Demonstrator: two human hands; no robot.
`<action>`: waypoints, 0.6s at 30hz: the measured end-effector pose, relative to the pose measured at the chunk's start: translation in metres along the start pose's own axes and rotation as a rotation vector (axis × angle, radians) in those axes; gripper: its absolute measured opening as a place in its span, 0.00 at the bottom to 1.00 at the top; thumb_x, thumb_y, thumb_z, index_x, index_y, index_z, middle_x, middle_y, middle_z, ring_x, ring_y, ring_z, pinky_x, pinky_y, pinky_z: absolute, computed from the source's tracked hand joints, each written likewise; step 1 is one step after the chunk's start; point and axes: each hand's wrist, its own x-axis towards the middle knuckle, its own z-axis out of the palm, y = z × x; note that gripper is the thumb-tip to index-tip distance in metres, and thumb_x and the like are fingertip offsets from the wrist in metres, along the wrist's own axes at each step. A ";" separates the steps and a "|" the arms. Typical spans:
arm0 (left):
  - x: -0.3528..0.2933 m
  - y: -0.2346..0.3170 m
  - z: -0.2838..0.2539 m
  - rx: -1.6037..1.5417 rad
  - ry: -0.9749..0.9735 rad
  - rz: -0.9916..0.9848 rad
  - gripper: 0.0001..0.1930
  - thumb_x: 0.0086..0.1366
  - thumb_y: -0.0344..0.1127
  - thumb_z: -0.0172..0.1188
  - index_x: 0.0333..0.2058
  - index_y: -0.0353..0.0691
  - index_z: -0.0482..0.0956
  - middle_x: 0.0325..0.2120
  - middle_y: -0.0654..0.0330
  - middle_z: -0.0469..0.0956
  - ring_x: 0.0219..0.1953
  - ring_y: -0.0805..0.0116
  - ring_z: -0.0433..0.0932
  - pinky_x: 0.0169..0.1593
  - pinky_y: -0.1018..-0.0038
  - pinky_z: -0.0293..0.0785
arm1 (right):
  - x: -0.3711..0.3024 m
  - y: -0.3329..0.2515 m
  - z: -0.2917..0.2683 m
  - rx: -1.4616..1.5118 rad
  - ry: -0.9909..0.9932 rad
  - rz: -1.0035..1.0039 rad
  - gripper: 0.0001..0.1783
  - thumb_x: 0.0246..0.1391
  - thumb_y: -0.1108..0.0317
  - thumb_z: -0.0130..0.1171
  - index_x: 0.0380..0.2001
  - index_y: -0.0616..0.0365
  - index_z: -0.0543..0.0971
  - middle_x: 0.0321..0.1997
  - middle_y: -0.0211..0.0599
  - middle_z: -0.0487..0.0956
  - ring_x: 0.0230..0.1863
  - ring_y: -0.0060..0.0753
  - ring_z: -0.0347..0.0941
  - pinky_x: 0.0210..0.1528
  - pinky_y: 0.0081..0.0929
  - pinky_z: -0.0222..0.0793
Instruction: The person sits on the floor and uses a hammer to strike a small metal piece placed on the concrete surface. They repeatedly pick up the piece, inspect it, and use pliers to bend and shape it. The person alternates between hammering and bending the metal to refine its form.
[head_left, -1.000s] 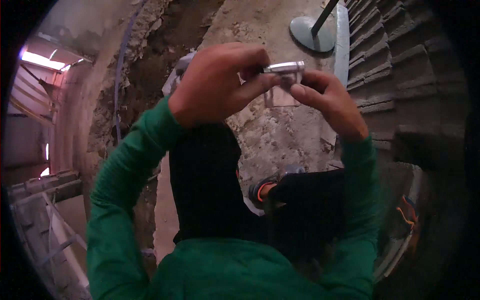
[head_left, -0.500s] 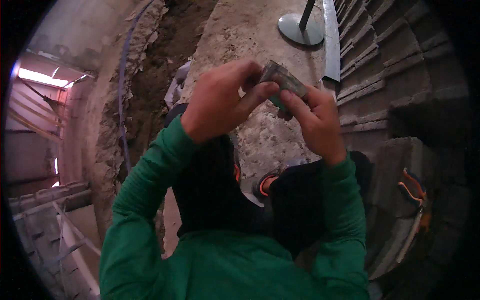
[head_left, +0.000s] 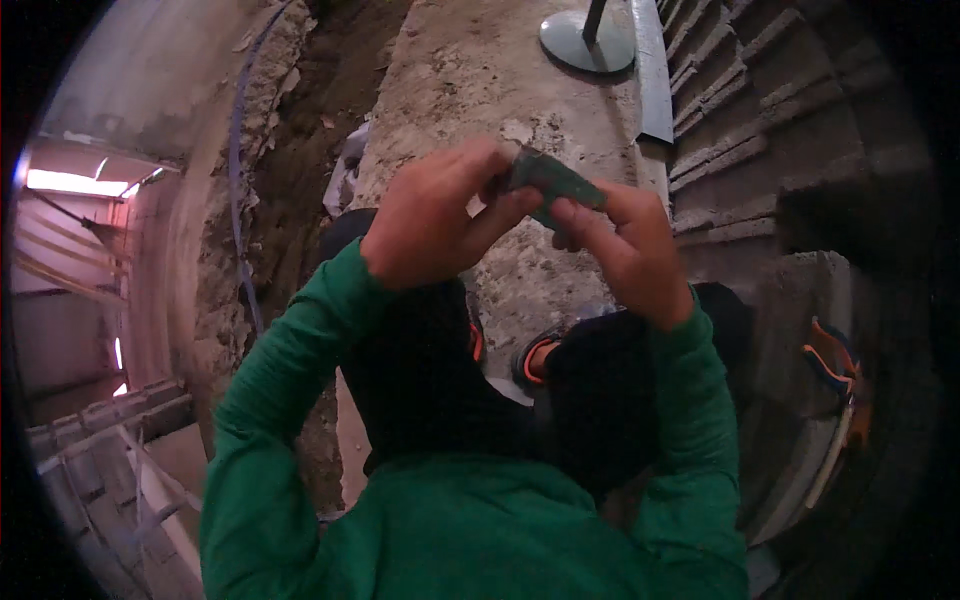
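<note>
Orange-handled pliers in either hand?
No, the left hand and right hand hold a small rectangular piece, while the pliers lie apart, off to the right.

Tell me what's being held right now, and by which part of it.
A small dark greenish piece: the left grip has its left end, the right grip its right end. Its exact kind can't be told.

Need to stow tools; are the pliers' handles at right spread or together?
Spread: the pliers' handles stand apart, with a gap showing between them.

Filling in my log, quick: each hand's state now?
Left hand: closed, holding one end of the small box.
Right hand: closed, holding its other end.
</note>
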 end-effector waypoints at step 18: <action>0.021 0.014 0.028 -0.623 0.053 -0.271 0.44 0.58 0.44 0.77 0.69 0.39 0.65 0.56 0.54 0.76 0.55 0.65 0.76 0.58 0.67 0.74 | 0.003 0.029 -0.021 1.359 -0.137 0.568 0.17 0.69 0.57 0.51 0.26 0.53 0.76 0.16 0.21 0.72 0.17 0.20 0.67 0.53 0.39 0.78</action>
